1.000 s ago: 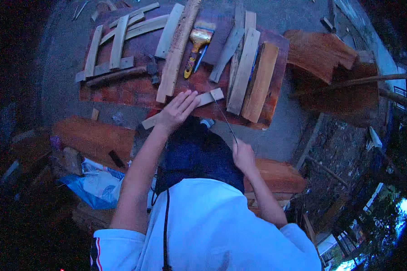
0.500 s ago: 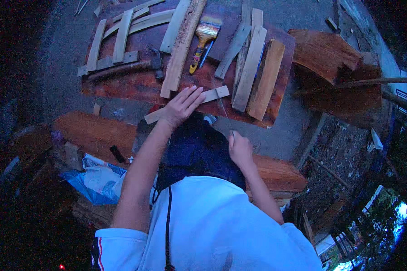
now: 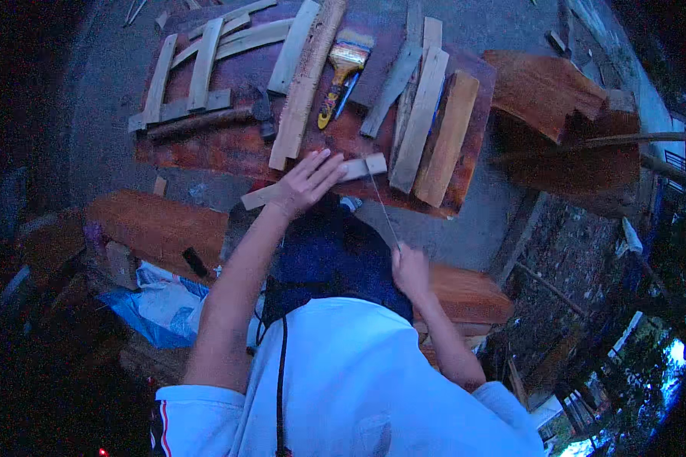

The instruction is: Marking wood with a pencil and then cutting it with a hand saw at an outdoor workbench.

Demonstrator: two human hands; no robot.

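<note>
A short pale wooden slat (image 3: pixel 364 167) lies slantwise across the near edge of the table, its left end sticking out past the edge. My left hand (image 3: pixel 309 183) presses down on its middle, fingers stretched out flat; the thumb is hidden. A thin saw (image 3: pixel 384 202) crosses the slat close to its right end, with the blade sloping down toward me. My right hand (image 3: pixel 411 272) is closed round the near end of this saw, just beyond the table edge; the handle is hidden in the fist.
The reddish-brown table (image 3: pixel 198 158) bears several wooden strips (image 3: pixel 422 122), a joined slat frame (image 3: pixel 203 65), a hammer (image 3: pixel 206 122) and a broad paintbrush (image 3: pixel 343 72). A wooden bench (image 3: pixel 156 228) is behind me, with a blue-and-white bag (image 3: pixel 164 308). Large brown boards (image 3: pixel 545 91) stand to the right.
My right hand has drawn slightly back toward me and to the right with the saw. My left hand stays on the slat.
</note>
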